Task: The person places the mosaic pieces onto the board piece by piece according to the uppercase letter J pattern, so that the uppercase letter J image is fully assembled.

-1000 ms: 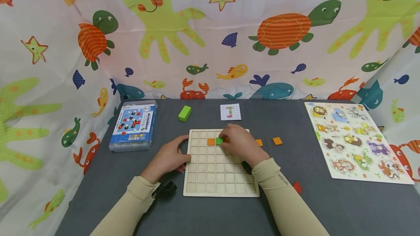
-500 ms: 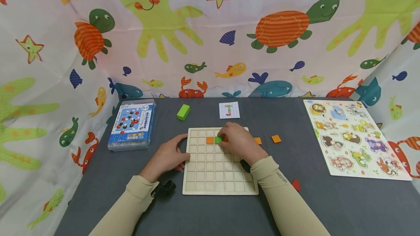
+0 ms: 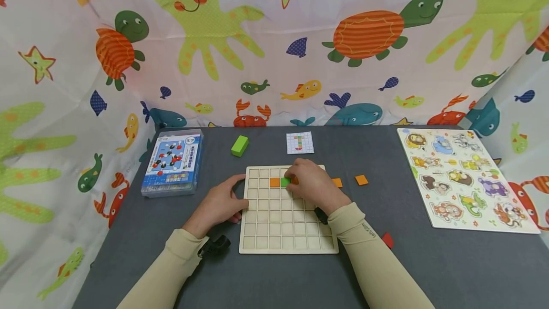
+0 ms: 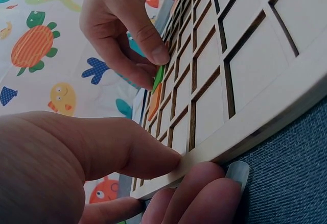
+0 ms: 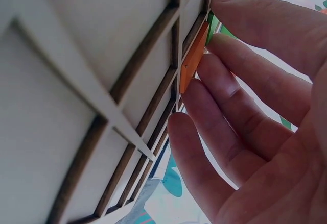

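Observation:
A square wooden grid board (image 3: 274, 230) lies on the dark table. Its left rim is held by my left hand (image 3: 218, 204), thumb on top and fingers curled against the outer side in the left wrist view. Over the upper rows, my right hand (image 3: 317, 187) pinches a green square tile (image 3: 285, 182) between thumb and forefinger. An orange tile (image 3: 274, 182) sits in the cell to its left. Another orange tile (image 5: 193, 60) lies to its right, touched by the other right fingertips and mostly hidden in the head view.
Right of the board lie two loose orange tiles, one (image 3: 337, 182) close beside it, the other (image 3: 361, 180) farther out, and a red piece (image 3: 387, 240). Behind stand a green block (image 3: 239, 146) and a pattern card (image 3: 300, 143). A boxed set (image 3: 172, 163) is left, an animal puzzle (image 3: 465, 180) right.
The head view has shifted slightly, so everything sits a little higher in it. Both hands keep their places on the board, and the tiles have not visibly moved.

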The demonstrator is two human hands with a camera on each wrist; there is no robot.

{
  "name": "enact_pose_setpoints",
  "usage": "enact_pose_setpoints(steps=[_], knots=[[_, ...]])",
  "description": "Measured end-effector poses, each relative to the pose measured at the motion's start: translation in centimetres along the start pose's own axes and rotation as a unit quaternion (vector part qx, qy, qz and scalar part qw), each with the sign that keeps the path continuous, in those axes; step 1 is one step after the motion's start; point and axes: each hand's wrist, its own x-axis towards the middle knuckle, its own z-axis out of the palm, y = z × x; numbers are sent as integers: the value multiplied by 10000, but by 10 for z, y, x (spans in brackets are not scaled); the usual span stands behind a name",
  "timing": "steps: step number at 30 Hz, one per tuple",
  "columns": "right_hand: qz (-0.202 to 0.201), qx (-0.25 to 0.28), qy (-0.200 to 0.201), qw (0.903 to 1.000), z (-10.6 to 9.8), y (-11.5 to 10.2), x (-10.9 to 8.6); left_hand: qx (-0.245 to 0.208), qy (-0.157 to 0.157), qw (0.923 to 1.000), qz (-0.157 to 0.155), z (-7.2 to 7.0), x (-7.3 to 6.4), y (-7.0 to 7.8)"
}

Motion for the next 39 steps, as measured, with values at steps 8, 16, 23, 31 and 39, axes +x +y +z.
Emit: enact_pose_setpoints(steps=[8, 16, 23, 31, 39], knots=[[13, 130, 31, 9999, -2, 2, -3, -21, -20, 10000, -7, 0, 0, 0], [561, 637, 154, 9963, -19, 30, -32, 62, -64, 10000, 42, 2, -1, 0], [1047, 540, 446, 9920, -43, 75, -72, 37, 7, 10000, 47, 1, -1, 1], [1496, 406, 577, 9862, -57, 113, -102, 31, -28, 10000, 34, 0, -1, 0], [1864, 295, 520, 9806, -59, 130, -107, 38, -41, 10000, 67, 1, 1, 0]])
